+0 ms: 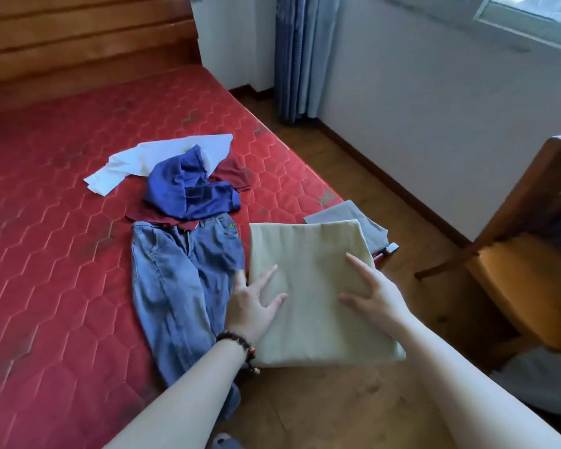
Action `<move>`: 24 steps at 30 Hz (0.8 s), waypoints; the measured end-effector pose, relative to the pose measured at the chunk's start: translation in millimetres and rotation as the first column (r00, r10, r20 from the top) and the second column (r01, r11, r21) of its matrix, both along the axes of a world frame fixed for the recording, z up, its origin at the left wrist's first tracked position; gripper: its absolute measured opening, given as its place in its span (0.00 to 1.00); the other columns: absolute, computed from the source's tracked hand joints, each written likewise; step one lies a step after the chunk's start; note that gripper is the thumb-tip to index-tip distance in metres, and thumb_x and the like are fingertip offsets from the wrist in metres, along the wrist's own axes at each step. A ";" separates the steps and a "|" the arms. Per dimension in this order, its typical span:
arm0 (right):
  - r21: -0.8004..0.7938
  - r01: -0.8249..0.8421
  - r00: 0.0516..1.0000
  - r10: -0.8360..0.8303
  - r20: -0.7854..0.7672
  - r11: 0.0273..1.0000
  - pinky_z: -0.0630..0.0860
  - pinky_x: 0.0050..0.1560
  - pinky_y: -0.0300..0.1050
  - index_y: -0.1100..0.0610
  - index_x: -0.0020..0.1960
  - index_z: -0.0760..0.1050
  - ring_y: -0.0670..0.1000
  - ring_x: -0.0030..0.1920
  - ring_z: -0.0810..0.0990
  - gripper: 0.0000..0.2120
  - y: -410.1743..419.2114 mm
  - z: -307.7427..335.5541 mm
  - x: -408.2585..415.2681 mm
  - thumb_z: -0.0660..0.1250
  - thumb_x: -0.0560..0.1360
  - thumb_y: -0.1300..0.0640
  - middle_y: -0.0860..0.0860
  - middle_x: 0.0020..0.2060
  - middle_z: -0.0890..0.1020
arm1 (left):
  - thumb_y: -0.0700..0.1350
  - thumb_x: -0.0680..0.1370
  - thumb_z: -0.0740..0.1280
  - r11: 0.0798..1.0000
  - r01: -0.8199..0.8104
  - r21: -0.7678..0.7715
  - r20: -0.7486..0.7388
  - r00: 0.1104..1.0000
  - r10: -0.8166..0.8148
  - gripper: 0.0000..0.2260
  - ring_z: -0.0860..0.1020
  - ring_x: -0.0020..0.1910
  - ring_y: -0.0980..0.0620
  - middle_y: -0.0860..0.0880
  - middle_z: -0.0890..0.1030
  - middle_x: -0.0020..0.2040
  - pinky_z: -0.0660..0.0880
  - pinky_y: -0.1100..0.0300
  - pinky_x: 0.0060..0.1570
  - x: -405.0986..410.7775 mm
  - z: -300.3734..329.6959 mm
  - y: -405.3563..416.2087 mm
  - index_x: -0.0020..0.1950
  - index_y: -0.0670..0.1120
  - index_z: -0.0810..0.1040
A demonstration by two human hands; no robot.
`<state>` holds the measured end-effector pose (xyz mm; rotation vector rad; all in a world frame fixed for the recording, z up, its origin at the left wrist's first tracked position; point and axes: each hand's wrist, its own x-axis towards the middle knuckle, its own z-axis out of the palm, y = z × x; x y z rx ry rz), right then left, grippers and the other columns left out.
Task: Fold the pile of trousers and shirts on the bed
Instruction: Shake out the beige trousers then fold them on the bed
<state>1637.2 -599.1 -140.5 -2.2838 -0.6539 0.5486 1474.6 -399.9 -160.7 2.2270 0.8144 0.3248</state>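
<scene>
A folded beige garment [308, 254] lies at the near right corner of the red mattress [52, 228], reaching past the bed's edge. My left hand [253, 303] lies flat on its left side with fingers spread. My right hand [370, 293] presses on its right side, fingers straight. Blue jeans [175, 286] lie unfolded just left of it. Behind them sits a loose heap: a blue shirt [188, 189], a dark red shirt [234, 173] and a white shirt [149, 160].
A folded grey garment [353, 215] peeks out behind the beige one at the bed's corner. A wooden chair [528, 270] stands on the wooden floor to the right. The wooden headboard [78, 37], a blue curtain [298, 53] and a white wall lie beyond.
</scene>
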 end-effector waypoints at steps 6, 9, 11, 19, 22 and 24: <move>-0.049 -0.077 0.997 0.076 -0.010 0.996 0.71 0.61 0.42 0.29 0.69 0.60 0.40 0.60 0.72 0.38 -1.9 -29.7 93.8 0.76 0.67 0.48 0.36 0.60 0.72 | 0.52 0.71 0.75 0.998 -0.059 -0.033 -0.039 0.998 0.058 0.27 0.76 0.52 0.47 0.48 0.66 0.54 0.74 0.60 0.55 80.3 -40.6 -13.8 0.68 0.60 0.74; -0.092 -0.089 0.996 0.088 -0.016 0.992 0.73 0.60 0.43 0.29 0.69 0.60 0.42 0.59 0.73 0.38 7.9 -48.3 151.8 0.76 0.68 0.49 0.38 0.59 0.73 | 0.52 0.71 0.75 0.994 -0.066 -0.082 -0.076 0.995 0.060 0.27 0.76 0.54 0.46 0.46 0.68 0.57 0.70 0.63 0.57 132.8 -64.3 -7.7 0.69 0.61 0.73; -0.136 -0.094 0.995 0.091 -0.030 0.986 0.71 0.56 0.41 0.29 0.70 0.60 0.42 0.56 0.73 0.37 14.3 -60.2 189.0 0.75 0.69 0.49 0.39 0.56 0.73 | 0.52 0.71 0.75 0.990 -0.067 -0.126 -0.122 0.991 0.051 0.28 0.75 0.55 0.45 0.43 0.68 0.60 0.68 0.64 0.57 168.4 -75.5 -3.9 0.69 0.62 0.71; -0.295 -0.225 0.973 0.203 -0.106 0.929 0.64 0.70 0.52 0.32 0.72 0.58 0.49 0.66 0.71 0.36 36.3 -125.2 330.3 0.71 0.73 0.54 0.46 0.67 0.71 | 0.55 0.72 0.73 0.980 -0.044 -0.192 -0.340 0.940 -0.025 0.33 0.75 0.60 0.44 0.43 0.60 0.73 0.71 0.61 0.57 283.1 -135.5 8.5 0.74 0.65 0.62; -0.316 -0.295 0.955 0.266 -0.133 0.902 0.69 0.62 0.44 0.32 0.72 0.58 0.50 0.64 0.72 0.36 44.1 -162.4 378.9 0.71 0.73 0.55 0.46 0.66 0.72 | 0.55 0.73 0.73 0.967 -0.111 -0.231 -0.401 0.916 0.009 0.33 0.76 0.61 0.44 0.44 0.58 0.75 0.73 0.58 0.57 321.6 -171.0 2.8 0.74 0.64 0.61; -0.344 -0.342 0.939 0.310 -0.147 0.874 0.70 0.57 0.44 0.31 0.72 0.56 0.52 0.63 0.72 0.36 50.7 -189.8 411.1 0.69 0.75 0.55 0.45 0.63 0.72 | 0.55 0.73 0.72 0.959 -0.154 -0.240 -0.414 0.910 0.042 0.33 0.78 0.55 0.44 0.45 0.59 0.73 0.75 0.57 0.54 348.0 -196.1 -2.8 0.75 0.63 0.61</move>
